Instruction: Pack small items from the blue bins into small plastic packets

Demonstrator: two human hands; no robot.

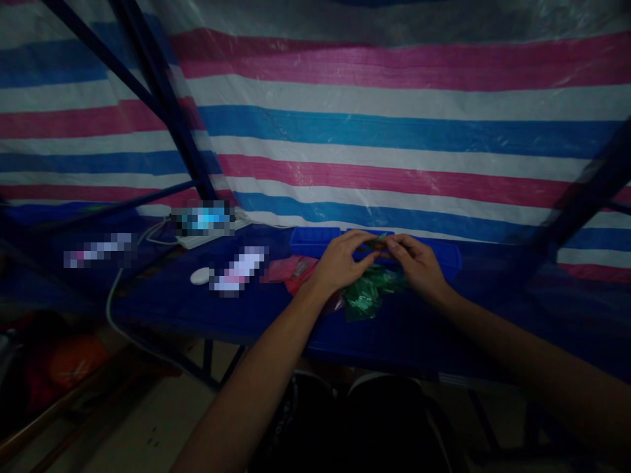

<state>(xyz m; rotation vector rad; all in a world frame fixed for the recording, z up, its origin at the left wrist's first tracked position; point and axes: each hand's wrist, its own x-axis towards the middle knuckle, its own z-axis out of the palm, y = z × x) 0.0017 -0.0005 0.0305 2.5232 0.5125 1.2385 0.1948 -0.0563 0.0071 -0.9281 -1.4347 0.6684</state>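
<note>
My left hand (pixel 344 261) and my right hand (pixel 418 264) meet over the blue table, fingertips pinched together. Between them is a small green piece (pixel 379 240), mostly covered by the fingers; its kind is too dark to make out. Below the hands lies a heap of shiny green plastic bags (pixel 365 295). Left of my left wrist rests a pink-red plastic bag (pixel 298 270), crumpled. Behind the hands stands a blue divided tray (pixel 315 241), partly hidden by them.
A blue table (pixel 167 309) spans the view, with a striped tarpaulin (pixel 394 131) hanging behind it. To the left are a white round object (pixel 201 276), a blurred-out sheet (pixel 240 269), a lit screen (pixel 204 217) and a white cable (pixel 112 295). Dark metal poles (pixel 167 112) frame the place.
</note>
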